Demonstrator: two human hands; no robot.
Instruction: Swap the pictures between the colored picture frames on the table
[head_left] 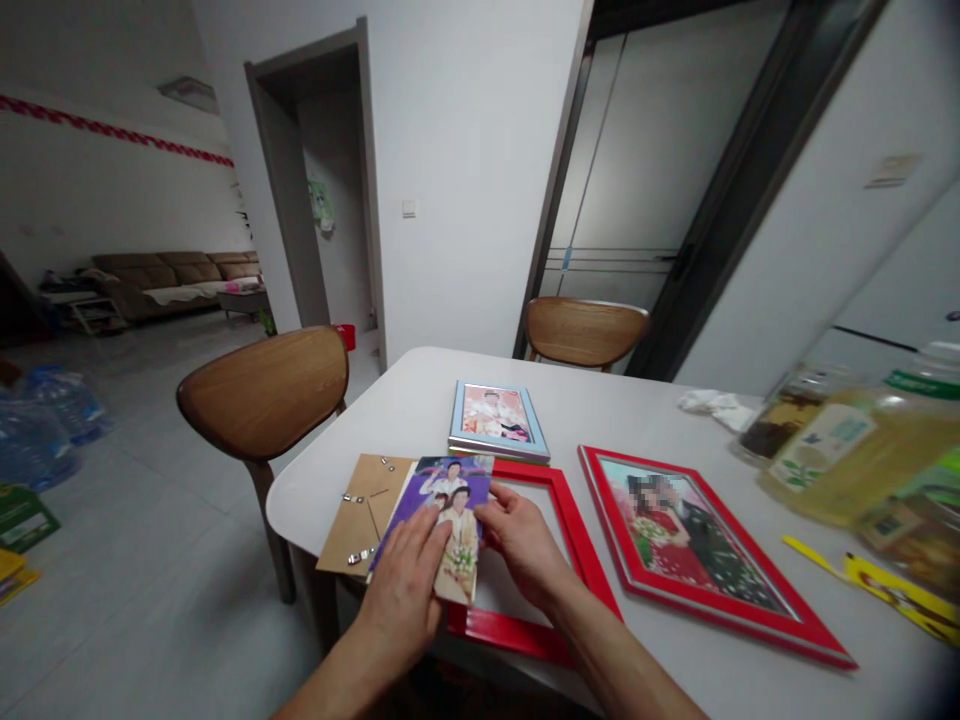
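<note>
A photo print of people against purple is between my two hands, tilted over the table. My left hand lies along its lower left part with the fingers across its face. At the right edge, my right hand pinches the print between thumb and fingers. Under the print on the left is a brown backing board with metal clips. Beneath my right hand lies a red picture frame with an open middle, partly hidden by my hands and the print.
A blue framed picture lies behind the red frame. To the right are a second red framed picture, yellow scissors or a similar tool, a large oil bottle, jars and crumpled tissue. Wooden chairs stand around the white table.
</note>
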